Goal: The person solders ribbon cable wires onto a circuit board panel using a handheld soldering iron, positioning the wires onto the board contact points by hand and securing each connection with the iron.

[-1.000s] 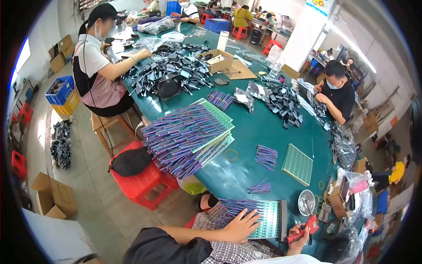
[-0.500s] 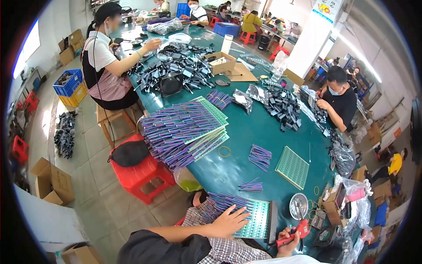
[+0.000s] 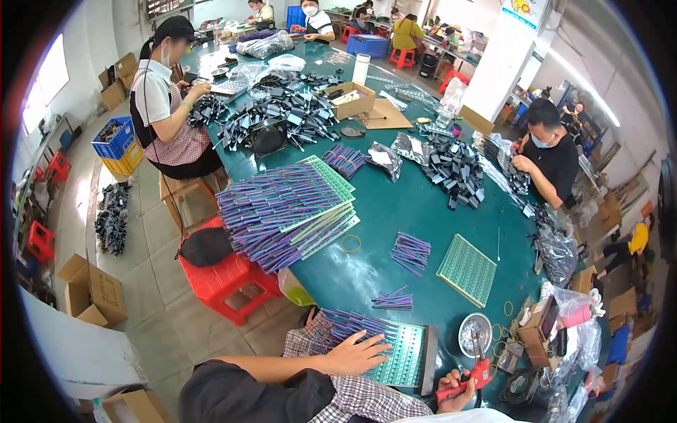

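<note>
My left hand (image 3: 357, 352) lies palm down with fingers spread over a green circuit board panel (image 3: 400, 356). Its fingertips rest where thin purple-blue wires (image 3: 352, 326) lie across the panel's left part. A dark strip (image 3: 428, 359) runs along the panel's right edge. My right hand (image 3: 455, 390) is wrapped round a red soldering gun (image 3: 479, 374), to the right of the panel. The gun's metal front end points up at a metal bowl (image 3: 465, 350) holding small silvery bits; contact with the bowl cannot be made out.
Loose wires (image 3: 393, 302) and a wire bundle (image 3: 410, 253) lie ahead, beside another green panel (image 3: 467, 270). A tall stack of wired panels (image 3: 282, 211) stands left, near a red stool (image 3: 229, 271). Black parts (image 3: 282, 116) are heaped farther back. Co-workers sit around the table (image 3: 338, 264).
The view has shifted slightly. Both my hands keep about the same places on the panel and the soldering gun. The co-worker at the left has drawn an outstretched arm back.
</note>
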The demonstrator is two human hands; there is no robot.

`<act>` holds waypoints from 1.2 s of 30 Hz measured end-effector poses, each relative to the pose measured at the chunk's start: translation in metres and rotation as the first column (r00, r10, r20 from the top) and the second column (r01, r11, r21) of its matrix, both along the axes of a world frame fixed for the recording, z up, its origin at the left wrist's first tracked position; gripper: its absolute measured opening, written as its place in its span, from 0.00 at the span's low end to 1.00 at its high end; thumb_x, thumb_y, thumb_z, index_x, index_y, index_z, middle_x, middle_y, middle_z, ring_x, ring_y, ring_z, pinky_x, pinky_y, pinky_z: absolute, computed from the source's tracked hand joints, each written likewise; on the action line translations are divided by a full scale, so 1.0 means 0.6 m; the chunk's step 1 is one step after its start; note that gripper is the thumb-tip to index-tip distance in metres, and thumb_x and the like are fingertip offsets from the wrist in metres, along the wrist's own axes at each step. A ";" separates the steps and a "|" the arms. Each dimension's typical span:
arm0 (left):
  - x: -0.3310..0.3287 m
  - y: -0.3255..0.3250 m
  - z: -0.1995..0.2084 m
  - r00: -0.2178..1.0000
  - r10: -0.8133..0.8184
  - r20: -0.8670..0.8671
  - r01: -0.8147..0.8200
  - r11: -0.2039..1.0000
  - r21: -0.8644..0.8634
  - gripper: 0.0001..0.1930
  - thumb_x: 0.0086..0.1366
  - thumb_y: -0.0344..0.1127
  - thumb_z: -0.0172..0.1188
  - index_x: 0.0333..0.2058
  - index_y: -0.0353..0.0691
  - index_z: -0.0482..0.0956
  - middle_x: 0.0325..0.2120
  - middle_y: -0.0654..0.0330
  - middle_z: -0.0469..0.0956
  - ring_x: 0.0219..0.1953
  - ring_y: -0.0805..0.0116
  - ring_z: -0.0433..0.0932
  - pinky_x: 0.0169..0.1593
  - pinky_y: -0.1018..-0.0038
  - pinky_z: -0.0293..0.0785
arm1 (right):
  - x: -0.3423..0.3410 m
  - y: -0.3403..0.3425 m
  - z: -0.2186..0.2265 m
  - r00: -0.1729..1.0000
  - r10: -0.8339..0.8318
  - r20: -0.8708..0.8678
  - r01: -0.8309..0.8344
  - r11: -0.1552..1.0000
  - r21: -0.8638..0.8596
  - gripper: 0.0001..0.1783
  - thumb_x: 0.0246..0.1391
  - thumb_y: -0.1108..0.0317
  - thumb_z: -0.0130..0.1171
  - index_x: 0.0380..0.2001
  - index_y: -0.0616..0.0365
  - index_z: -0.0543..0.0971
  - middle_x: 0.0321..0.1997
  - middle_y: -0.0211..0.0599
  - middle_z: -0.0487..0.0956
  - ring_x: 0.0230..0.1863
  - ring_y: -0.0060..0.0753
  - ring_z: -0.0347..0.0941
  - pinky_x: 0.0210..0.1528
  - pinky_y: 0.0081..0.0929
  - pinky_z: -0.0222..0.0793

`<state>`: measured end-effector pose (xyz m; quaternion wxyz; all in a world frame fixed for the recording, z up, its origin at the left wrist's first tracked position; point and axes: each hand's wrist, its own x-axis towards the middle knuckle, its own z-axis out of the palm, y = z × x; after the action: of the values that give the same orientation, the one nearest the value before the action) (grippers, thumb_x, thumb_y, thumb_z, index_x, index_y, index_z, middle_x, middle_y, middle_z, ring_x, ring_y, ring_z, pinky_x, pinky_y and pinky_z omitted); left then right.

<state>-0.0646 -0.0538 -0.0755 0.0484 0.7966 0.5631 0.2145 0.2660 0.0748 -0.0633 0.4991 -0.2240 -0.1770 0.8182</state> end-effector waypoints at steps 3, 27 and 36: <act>0.000 0.001 -0.005 1.000 -0.001 0.011 0.000 0.999 0.036 0.27 0.60 0.37 0.60 0.60 0.52 0.74 0.69 0.62 0.64 0.74 0.58 0.57 0.68 0.48 0.60 | 0.001 0.001 0.000 1.000 -0.004 -0.006 0.004 1.000 -0.008 0.15 0.62 0.53 0.61 0.46 0.48 0.76 0.38 0.33 0.72 0.33 0.24 0.70 0.46 0.34 0.74; 0.002 0.003 -0.022 0.999 0.042 0.017 -0.044 0.988 0.145 0.26 0.60 0.41 0.59 0.59 0.54 0.75 0.69 0.65 0.66 0.73 0.62 0.59 0.69 0.52 0.58 | 0.000 0.002 0.003 1.000 0.005 -0.005 -0.005 1.000 -0.028 0.15 0.62 0.52 0.62 0.46 0.47 0.76 0.40 0.33 0.72 0.36 0.26 0.70 0.47 0.35 0.73; 0.002 0.001 -0.027 1.000 0.029 0.010 -0.030 0.991 0.129 0.30 0.58 0.42 0.62 0.61 0.54 0.74 0.70 0.64 0.63 0.75 0.61 0.56 0.70 0.50 0.56 | -0.003 -0.001 0.007 1.000 0.016 -0.018 -0.016 1.000 -0.012 0.15 0.61 0.53 0.63 0.46 0.47 0.76 0.41 0.33 0.72 0.36 0.26 0.70 0.48 0.34 0.73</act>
<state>-0.0633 -0.0533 -0.0915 -0.0040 0.7889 0.5595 0.2541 0.2639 0.0743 -0.0592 0.4929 -0.2181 -0.1692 0.8252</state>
